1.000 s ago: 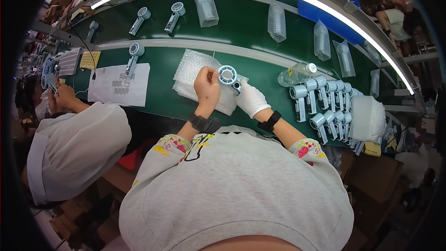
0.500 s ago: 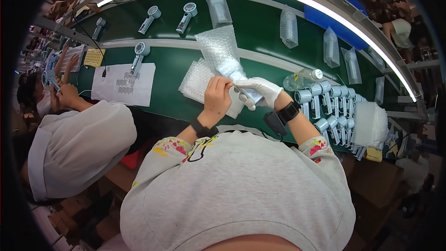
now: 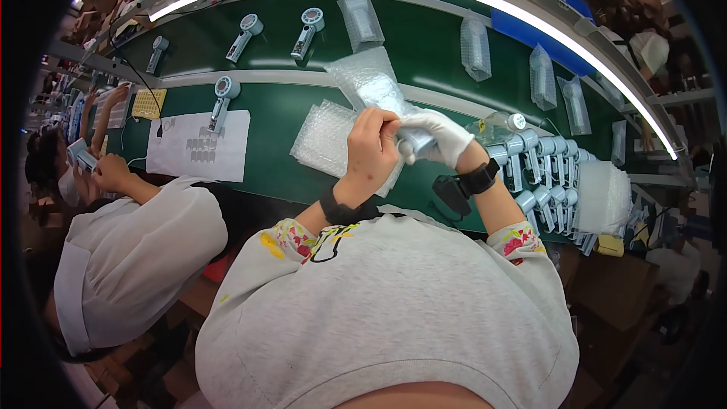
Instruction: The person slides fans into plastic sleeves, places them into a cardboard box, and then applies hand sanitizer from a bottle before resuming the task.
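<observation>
My bare left hand point(image 3: 372, 150) is closed, pinching the mouth of a bubble-wrap bag point(image 3: 371, 83). My right hand point(image 3: 442, 136), in a white glove, is closed around a pale blue handheld fan point(image 3: 416, 138) that sits partly inside the bag. The fingers cover most of the fan, and bubble wrap hides its other end. Flat bubble-wrap bags point(image 3: 322, 140) lie on the green bench beside my left hand. To the right of my gloved hand, several pale blue handheld fans point(image 3: 541, 153) stand in rows.
A clear plastic bottle point(image 3: 496, 129) lies behind the rows, and a stack of white wrap point(image 3: 603, 197) is at far right. Bagged fans point(image 3: 475, 49) and bare fans point(image 3: 308, 34) lie on the green conveyor beyond. At left, a co-worker point(image 3: 144, 250) holds a fan near a paper sheet point(image 3: 198, 144).
Both hands have shifted slightly right, and the bag has come down toward me. The gloved hand has turned and covers more of the fan. The co-worker's fan has dropped lower.
</observation>
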Motion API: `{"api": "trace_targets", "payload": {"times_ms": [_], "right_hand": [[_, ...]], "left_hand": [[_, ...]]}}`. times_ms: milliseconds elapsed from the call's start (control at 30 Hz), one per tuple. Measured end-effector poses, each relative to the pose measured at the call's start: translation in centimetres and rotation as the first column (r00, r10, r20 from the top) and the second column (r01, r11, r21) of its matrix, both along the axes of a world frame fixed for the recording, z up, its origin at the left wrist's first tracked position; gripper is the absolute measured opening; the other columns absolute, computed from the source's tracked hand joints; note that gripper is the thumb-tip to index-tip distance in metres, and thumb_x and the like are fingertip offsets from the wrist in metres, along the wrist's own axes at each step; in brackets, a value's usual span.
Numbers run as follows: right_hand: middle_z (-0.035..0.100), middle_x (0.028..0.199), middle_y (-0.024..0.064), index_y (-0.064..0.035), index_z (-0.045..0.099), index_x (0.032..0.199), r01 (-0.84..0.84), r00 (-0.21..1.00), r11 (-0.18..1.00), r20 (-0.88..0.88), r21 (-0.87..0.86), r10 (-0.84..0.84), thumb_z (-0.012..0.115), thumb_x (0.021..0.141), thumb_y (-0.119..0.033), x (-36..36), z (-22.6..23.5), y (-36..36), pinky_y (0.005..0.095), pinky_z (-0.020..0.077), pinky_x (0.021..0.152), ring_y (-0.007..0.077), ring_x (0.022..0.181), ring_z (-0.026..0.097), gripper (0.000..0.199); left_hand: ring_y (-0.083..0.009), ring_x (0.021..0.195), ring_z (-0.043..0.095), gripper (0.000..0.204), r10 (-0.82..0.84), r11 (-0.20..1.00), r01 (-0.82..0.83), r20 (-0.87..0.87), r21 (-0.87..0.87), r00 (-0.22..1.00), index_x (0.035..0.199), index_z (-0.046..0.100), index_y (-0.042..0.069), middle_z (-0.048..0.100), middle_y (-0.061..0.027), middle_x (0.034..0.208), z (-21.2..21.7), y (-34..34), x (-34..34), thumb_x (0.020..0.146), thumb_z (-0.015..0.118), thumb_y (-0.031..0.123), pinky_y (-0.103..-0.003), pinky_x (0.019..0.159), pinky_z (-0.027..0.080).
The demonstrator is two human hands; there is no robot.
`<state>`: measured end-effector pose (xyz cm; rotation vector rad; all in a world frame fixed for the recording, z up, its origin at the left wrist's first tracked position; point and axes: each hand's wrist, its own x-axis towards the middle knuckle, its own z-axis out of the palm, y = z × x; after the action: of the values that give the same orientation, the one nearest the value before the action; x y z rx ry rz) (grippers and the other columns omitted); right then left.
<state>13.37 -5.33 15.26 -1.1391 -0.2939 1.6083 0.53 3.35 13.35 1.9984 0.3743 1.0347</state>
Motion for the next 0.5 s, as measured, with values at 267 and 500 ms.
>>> {"api": "trace_targets", "payload": {"times_ms": [267,500], "right_hand": [[0.059,0.078,0.0151,-0.0021,0.047,0.109,0.202,0.916,0.979,-0.352,-0.008,-0.192,0.032,0.088,-0.057,1.1,-0.3,-3.9,0.0327,0.0477,0.050,0.0209,0.060,0.059,0.061],[0.057,0.076,0.0089,-0.0080,0.049,0.104,0.511,0.713,0.831,-0.430,-0.221,-0.553,0.051,0.084,-0.048,-2.7,-1.3,0.3,0.0305,0.0448,0.046,0.0155,0.057,0.055,0.045]], "left_hand": [[-0.0186,0.059,0.054,0.003,-0.018,0.954,0.029,0.039,-0.298,0.999,0.080,0.054,-0.001,0.057,-0.0103,0.069,6.0,4.7,3.5,0.082,0.055,0.001,-0.027,0.054,0.042],[-0.0146,0.063,0.054,0.007,-0.595,0.786,0.576,-0.025,-0.225,0.803,0.082,0.056,-0.001,0.057,-0.0094,0.069,1.7,1.1,3.1,0.083,0.056,0.006,-0.027,0.059,0.043]]}}
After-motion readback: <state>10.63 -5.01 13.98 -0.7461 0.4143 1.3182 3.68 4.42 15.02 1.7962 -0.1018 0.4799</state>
